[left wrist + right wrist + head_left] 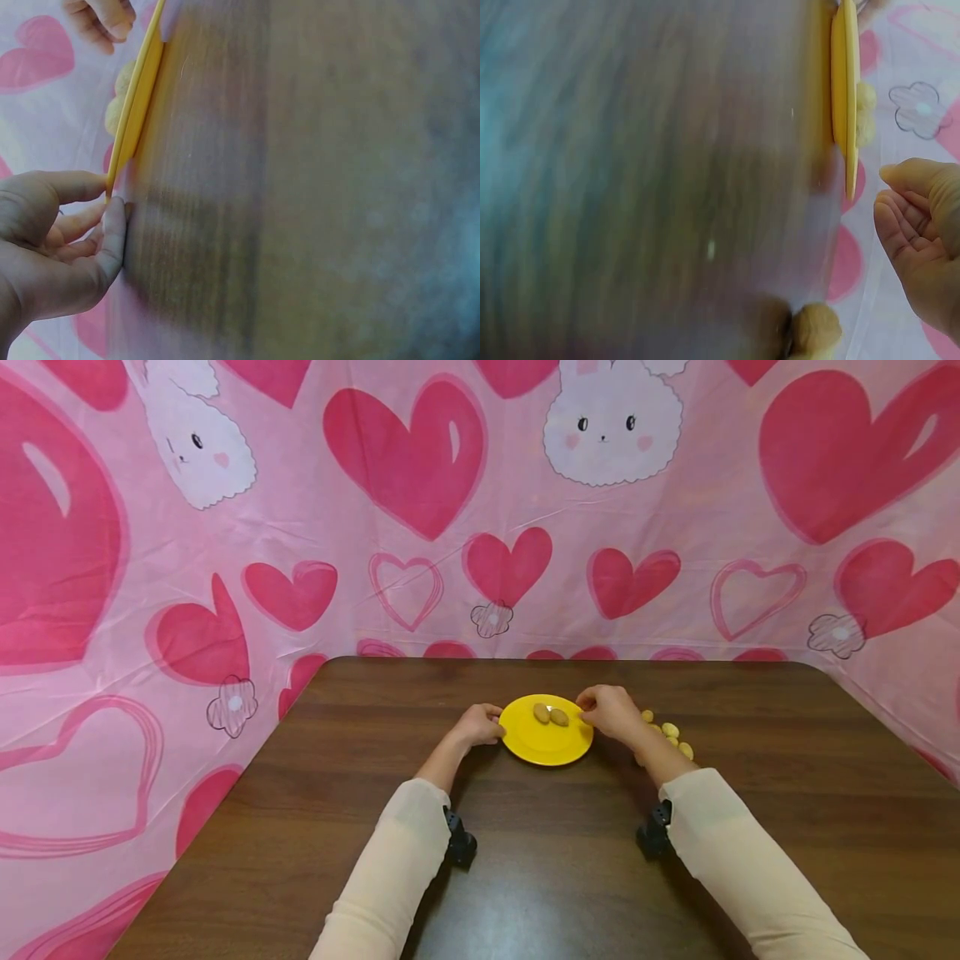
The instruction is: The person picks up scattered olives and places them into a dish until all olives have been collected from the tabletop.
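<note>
A person in cream sleeves (390, 860) reaches across the dark brown wooden tabletop (540, 827) to a round, bright yellow plate (543, 745) lying between the two hands. The left hand (477, 725) pinches the plate's near-left rim, thumb and fingers clamped on its edge. Over at the right rim, I see the right hand (611, 712) held just above, fingers loosely curled, thumb and fingertips slightly apart with nothing between them. Two small, tan, potato-like ovals (542, 714) sit side by side on the plate; more pale yellow lumps (670, 730) lie beside the right forearm, partly hidden.
</note>
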The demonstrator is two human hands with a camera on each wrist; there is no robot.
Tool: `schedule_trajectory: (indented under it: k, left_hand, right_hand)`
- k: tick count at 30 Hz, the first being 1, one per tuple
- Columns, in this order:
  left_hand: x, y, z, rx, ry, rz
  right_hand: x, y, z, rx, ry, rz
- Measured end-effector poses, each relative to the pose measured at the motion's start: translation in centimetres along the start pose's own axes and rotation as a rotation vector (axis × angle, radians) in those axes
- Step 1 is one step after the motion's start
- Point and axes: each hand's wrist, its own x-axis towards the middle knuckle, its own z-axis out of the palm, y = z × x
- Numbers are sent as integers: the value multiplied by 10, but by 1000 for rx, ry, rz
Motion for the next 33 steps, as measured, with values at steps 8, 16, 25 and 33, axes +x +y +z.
schedule_trajectory:
  k: [8,16,25,33]
  left_hand:
    - [0,0,0,10,4,10]
    - [-1,0,1,20,5,4]
    - [2,-1,1,7,0,2]
    - [2,-1,0,8,3,2]
  right_hand:
    - [-9,16,-15,38,-20,63]
    - [-18,30,-24,70,-1,90]
    - [-30,47,-35,38,56,67]
    - [-41,59,-45,33,76,144]
